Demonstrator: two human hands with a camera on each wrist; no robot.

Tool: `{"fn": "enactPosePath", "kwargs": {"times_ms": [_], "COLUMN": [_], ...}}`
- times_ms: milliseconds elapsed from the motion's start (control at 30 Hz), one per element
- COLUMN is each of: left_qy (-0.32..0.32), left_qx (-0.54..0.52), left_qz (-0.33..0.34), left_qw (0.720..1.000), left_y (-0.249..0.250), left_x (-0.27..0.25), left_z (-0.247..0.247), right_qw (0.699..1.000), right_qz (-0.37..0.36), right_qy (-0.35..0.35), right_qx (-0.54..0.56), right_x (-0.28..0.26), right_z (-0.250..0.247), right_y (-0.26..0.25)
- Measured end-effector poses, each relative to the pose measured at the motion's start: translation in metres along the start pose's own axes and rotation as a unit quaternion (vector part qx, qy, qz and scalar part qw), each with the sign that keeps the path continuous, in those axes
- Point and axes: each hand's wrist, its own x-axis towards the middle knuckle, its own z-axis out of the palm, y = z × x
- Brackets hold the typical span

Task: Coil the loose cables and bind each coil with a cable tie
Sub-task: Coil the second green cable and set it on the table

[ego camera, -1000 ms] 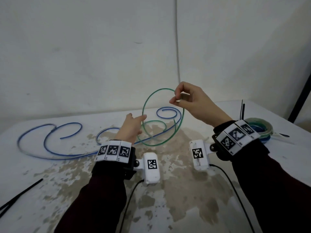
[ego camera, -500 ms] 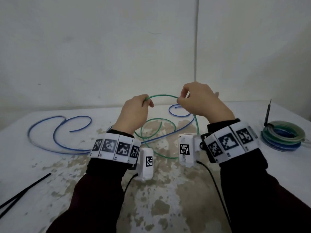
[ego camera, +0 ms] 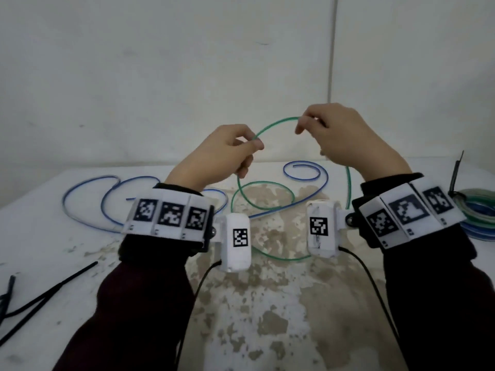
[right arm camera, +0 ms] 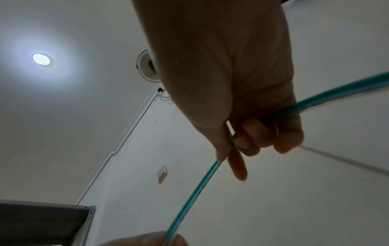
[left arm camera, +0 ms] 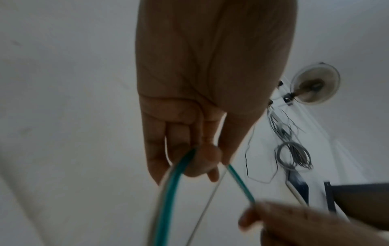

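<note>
both hands are up off the desk (ego camera: 80, 263), shaping the green cable (ego camera: 273, 124) into a loop. the left hand (ego camera: 219, 153) pinches it between thumb and forefinger at about 9 o'clock on the raised arc, the other fingers curled under. the right hand (ego camera: 342, 140) pinches the same arc at about 1 o'clock, fingers narrow and closed on the strand. in the right wrist view the cable (right arm camera: 195, 186) leaves that pinch and comes out again past the heel of the hand.

to do this turn well, i would keep the left pinch as the fixed gathering point and let the right hand feed each new round into it, matching the size of the hanging loop. a slight roll of the strand between the fingers should help it lie flat instead of twisting. the slack end on the desk at 6 o'clock looks likely to spring out if let go.

the green cable is thin, smooth and springy, with a paler stripe along it, and it holds a round curve by itself. the blue cable (ego camera: 88, 188) lies loose in open curls across the far desk from 9 to 1 o'clock. a finished coil (ego camera: 479, 210) of green and blue rounds sits at 3 o'clock. black cable ties (ego camera: 48, 293), straight and stiff, lie at 8 o'clock. the desk top is white, its coating worn to blotchy brown.
</note>
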Motion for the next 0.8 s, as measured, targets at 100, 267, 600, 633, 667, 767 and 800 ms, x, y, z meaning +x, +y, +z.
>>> {"fn": "enactPosePath", "kwargs": {"times_ms": [100, 267, 600, 633, 667, 767, 800], "left_qy": [-0.021, -0.002, -0.046, -0.053, -0.061, -0.064, -0.054], "left_qx": [-0.056, 0.038, -0.007, -0.010, -0.014, -0.029, -0.018], "left_qz": [0.018, 0.044, 0.022, 0.020, 0.019, 0.004, 0.007], "left_qw": [0.998, 0.998, 0.999, 0.998, 0.998, 0.998, 0.998], "left_y": [0.003, 0.005, 0.008, 0.007, 0.006, 0.005, 0.004], "left_x": [-0.008, -0.008, -0.016, -0.016, -0.017, -0.016, -0.015], "left_z": [-0.013, -0.011, -0.019, -0.020, -0.022, -0.024, -0.024], "right_qw": [0.999, 0.995, 0.997, 0.997, 0.997, 0.997, 0.996], "right_qz": [0.031, -0.064, -0.058, -0.051, -0.044, -0.025, -0.021], "right_qy": [-0.038, -0.072, -0.004, 0.009, 0.012, -0.023, -0.047], "right_qx": [0.008, 0.030, 0.050, 0.059, 0.067, 0.070, 0.070], "right_x": [-0.002, -0.008, -0.006, -0.006, -0.005, -0.006, -0.007], "right_z": [-0.002, 0.009, -0.008, -0.009, -0.009, -0.008, -0.008], "right_y": [0.003, -0.020, -0.018, -0.017, -0.016, -0.013, -0.013]}}
